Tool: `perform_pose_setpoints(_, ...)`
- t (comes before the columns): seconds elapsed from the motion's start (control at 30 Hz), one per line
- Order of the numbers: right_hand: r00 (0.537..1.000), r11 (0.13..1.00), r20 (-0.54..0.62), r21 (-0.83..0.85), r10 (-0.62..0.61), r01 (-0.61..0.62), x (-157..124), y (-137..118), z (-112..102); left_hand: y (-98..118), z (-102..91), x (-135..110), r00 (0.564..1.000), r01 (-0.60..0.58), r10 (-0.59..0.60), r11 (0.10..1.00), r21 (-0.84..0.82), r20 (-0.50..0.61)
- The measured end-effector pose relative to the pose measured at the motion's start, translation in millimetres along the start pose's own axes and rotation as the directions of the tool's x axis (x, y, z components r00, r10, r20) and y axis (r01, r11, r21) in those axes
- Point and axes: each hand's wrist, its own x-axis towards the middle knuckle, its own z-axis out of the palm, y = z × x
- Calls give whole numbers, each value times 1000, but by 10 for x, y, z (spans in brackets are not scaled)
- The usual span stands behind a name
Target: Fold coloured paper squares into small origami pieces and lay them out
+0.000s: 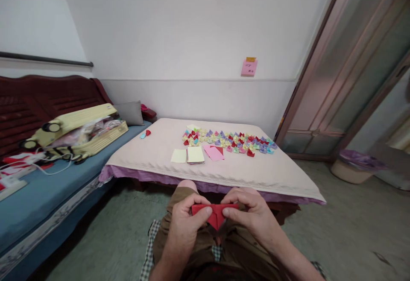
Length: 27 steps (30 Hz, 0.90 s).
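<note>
Between both hands, above my lap, is a folded red paper point(217, 219), a triangle pointing down with a straight top edge. My left hand point(188, 217) pinches its left side, thumb in front and fingers behind. My right hand point(245, 212) grips the right side in the same way, thumb pressed near the centre crease. On the table in front lie a stack of pale yellow paper squares point(195, 154), a single pale yellow sheet point(178, 156), and pink sheets point(214, 153) partly over a red one.
Many small folded paper pieces point(237, 140) in several colours cover the far part of the cloth-covered table point(153, 144). Two more folded pieces point(145, 134) lie at its left. An open yellow suitcase point(80, 131) rests on the blue bench. A bin point(352, 168) stands at right.
</note>
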Motion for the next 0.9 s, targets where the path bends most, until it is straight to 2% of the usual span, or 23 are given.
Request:
perform_pose_setpoints(0.13, 998, 999, 51, 9, -36, 35, 21, -8, 7, 124, -5, -15, 998, -45, 41, 996, 83, 49)
perform_pose_setpoints(0.23, 996, 1000, 85, -7, -5, 6, 16, -23, 28, 135, 9, -23, 999, -52, 51, 994, 91, 15)
perform_pose_setpoints(0.3, 997, 1000, 78, -11, -1, 2, 3, -29, 43, 101, 28, -22, 998, -43, 44, 999, 27, -48)
perform_pose_setpoints(0.4, 999, 999, 33, -22, -35, 36, -22, -27, 55, 35, 74, -10, 989, -22, -2, 986, -166, -147)
perform_pose_setpoints(0.53, 994, 992, -46, -82, -98, 94, -50, -17, 62, 10, 133, 8, 985, 2, -64, 931, -365, -158)
perform_pose_setpoints(0.6, 988, 988, -89, -104, -128, 119, -58, -11, 67, 18, 143, 10, 991, 18, -63, 940, -340, -120)
perform_pose_setpoints(0.73, 979, 982, -119, -113, -166, 153, -53, 8, 79, 30, 133, -5, 998, -4, -4, 991, -134, -62)
perform_pose_setpoints(0.9, 988, 995, -121, -52, -96, 90, -21, 33, 88, 31, 127, -37, 999, 4, -8, 995, -102, -46)
